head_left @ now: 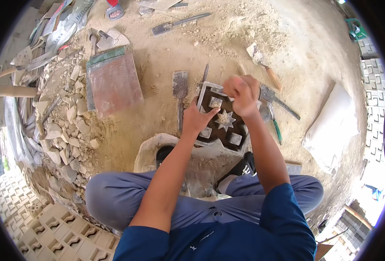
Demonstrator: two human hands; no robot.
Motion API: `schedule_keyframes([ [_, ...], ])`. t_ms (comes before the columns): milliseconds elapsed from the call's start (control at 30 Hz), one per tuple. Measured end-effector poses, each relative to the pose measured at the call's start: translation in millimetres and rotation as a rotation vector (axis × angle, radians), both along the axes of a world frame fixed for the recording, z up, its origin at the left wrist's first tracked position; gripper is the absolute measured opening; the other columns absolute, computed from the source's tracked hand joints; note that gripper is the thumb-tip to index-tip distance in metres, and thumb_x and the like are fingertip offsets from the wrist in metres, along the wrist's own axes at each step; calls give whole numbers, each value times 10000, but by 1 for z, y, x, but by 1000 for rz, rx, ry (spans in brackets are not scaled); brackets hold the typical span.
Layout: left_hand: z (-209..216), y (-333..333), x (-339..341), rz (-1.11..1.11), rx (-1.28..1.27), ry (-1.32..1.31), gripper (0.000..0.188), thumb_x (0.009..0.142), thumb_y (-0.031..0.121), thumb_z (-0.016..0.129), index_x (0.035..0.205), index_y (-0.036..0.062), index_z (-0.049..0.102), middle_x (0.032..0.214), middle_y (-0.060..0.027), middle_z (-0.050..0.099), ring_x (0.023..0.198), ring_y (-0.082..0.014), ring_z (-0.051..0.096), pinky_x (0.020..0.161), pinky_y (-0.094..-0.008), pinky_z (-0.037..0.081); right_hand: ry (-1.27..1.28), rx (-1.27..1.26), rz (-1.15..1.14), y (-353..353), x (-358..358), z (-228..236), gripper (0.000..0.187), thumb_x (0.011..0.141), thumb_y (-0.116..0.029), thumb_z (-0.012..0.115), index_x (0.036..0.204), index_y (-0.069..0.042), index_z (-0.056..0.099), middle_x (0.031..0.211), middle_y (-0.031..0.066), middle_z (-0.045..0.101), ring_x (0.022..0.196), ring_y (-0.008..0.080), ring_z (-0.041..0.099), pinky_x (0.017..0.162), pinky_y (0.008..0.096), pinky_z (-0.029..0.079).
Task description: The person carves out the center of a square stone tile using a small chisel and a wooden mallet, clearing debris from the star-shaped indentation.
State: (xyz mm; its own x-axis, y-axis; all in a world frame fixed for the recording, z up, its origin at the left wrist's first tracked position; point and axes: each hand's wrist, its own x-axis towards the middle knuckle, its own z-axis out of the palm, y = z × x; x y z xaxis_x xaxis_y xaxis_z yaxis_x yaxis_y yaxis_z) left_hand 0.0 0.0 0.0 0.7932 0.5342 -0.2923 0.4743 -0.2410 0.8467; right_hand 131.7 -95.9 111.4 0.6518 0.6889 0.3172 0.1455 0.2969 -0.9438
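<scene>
Between the person's shoes and just beyond them sits the mould (203, 96), a star-shaped core (225, 120) at its middle with square cores around it. The left hand (196, 118) lies at its left edge, thumb spread from the fingers; whether it grips the wall cannot be told. The right hand (244, 93) is curled into a fist above the far right corner, hiding it; anything inside the fist is out of sight. Tools crowd both sides: a flat-bladed scraper (180, 85) at left, a green-handled tool (277, 131) and wooden-handled trowel (272, 77) at right. Farther out lie a white sack (331, 126), a reddish square board (116, 82) and stone rubble (73, 117); beyond, another person's slippered foot (115, 12).
</scene>
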Motion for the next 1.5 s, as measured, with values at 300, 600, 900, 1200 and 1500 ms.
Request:
schedule_keyframes([
  [300,1,22,15,-7,38,8,753,699,407,883,1266,5,594,1032,-152,740,986,-289,712,874,-397,547,-98,52,-174,16,-5,-11,451,964,-148,404,537,-13,352,484,31,351,438,145,289,441,328,239],
  [600,-7,7,4,9,-36,-10,767,681,438,881,1249,9,595,1020,-192,733,966,-335,713,850,-413,564,5,79,-503,-15,-46,16,442,1002,-163,363,578,-64,285,520,13,278,456,136,258,447,316,219],
  [900,-8,6,3,18,-69,-15,767,690,432,879,1247,-7,587,1005,-183,736,939,-330,717,843,-412,566,70,120,-689,-11,-46,1,541,1037,-273,407,550,-52,324,495,32,387,442,112,344,429,280,227],
  [1200,-7,5,0,-7,-21,-33,701,709,435,865,1229,28,627,1043,-162,736,977,-309,713,851,-392,557,-57,281,-599,-13,-53,13,435,1018,-158,387,599,-66,318,543,19,375,439,117,334,432,285,235],
  [1500,2,0,0,-7,-87,10,747,689,429,875,1245,10,605,1031,-185,733,980,-325,712,867,-413,557,26,119,-646,-14,-33,-16,476,1030,-219,417,588,-51,361,528,13,362,465,98,315,432,280,229],
])
